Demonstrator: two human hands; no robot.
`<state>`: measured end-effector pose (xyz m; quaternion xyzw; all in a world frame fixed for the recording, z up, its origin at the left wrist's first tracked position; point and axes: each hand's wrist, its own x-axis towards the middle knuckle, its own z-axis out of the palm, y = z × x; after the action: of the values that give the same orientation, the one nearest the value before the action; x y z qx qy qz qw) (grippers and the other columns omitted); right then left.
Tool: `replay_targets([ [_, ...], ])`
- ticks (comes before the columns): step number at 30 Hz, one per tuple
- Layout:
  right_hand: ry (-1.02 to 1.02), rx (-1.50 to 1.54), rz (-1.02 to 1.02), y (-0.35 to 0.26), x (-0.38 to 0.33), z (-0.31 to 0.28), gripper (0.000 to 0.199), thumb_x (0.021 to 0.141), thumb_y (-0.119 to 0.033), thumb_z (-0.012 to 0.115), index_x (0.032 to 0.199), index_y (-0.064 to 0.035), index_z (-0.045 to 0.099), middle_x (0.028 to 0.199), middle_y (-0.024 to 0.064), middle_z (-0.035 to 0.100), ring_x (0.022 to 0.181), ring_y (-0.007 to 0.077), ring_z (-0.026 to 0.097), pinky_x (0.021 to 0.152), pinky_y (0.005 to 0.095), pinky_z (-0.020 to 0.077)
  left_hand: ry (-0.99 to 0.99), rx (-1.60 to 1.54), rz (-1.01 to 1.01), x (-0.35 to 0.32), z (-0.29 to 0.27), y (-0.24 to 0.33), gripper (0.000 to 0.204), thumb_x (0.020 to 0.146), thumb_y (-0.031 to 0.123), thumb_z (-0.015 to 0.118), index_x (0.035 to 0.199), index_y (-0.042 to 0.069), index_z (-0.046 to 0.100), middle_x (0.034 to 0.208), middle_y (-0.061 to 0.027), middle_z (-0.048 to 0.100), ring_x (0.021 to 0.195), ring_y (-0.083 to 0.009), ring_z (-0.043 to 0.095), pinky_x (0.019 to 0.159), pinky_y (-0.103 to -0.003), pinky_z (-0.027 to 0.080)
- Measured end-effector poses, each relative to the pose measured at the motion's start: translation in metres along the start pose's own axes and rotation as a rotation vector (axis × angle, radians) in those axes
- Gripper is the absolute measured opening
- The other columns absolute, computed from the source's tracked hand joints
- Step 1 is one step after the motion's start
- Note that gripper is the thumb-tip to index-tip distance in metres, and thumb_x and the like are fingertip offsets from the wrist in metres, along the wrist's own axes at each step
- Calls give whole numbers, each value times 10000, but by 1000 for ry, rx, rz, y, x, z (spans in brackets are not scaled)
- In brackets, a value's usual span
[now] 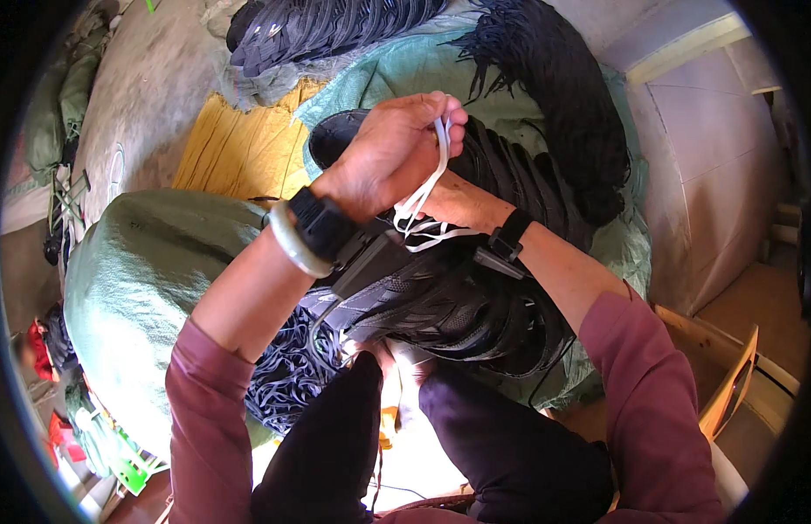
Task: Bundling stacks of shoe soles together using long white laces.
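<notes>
My left hand (396, 148) is raised over a pile of black shoe uppers (440, 306), its fingers closed around a flat white cord (441, 157). From that grip the cord hangs down in loose loops. Just below and to the right, my right hand (465, 203) lies against the looped part of the cord. Its fingers are largely hidden behind the left hand and wrist, so their grip does not show. The uppers are mesh and packed closely in a row beneath both hands and between my knees.
Dark tangled laces (292, 371) lie beside my left knee. A full green sack (152, 262) bulges at the left. Farther off are a yellow woven sack (239, 144), more stacked uppers (335, 31) and a black stringy bundle (558, 96). An open wooden drawer (728, 375) stands right.
</notes>
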<state>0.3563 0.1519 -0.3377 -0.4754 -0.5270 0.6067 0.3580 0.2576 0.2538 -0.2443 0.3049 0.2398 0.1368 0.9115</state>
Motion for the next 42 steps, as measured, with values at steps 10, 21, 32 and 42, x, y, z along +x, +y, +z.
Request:
replay_targets([
  [10,-250,-5,81,-16,-4,-24,320,933,-256,536,1069,15,639,782,-16,513,669,83,434,610,243,386,14,-294,-81,26,-35,-1,166,1006,161,463,989,12,534,907,-64,555,849,-185,538,900,-375,459],
  [21,-117,140,15,-19,-13,-19,339,932,-246,608,1187,-25,642,949,7,624,828,88,528,756,246,451,-137,80,39,37,-20,-13,165,932,170,611,997,20,635,1033,-91,645,978,-210,621,953,-363,491],
  [32,-70,60,29,-20,-14,-17,324,964,-314,561,1004,-16,682,761,-13,574,670,65,467,631,223,406,122,1000,132,19,-40,4,302,974,318,547,1062,38,620,998,-46,635,922,-122,587,817,-266,473],
  [42,-33,79,87,-24,-13,-15,330,963,-317,544,954,-15,675,739,-32,546,679,56,463,621,220,394,126,763,-258,-52,-80,-44,240,938,171,601,1093,-10,587,803,-4,605,641,-61,553,546,-184,446],
])
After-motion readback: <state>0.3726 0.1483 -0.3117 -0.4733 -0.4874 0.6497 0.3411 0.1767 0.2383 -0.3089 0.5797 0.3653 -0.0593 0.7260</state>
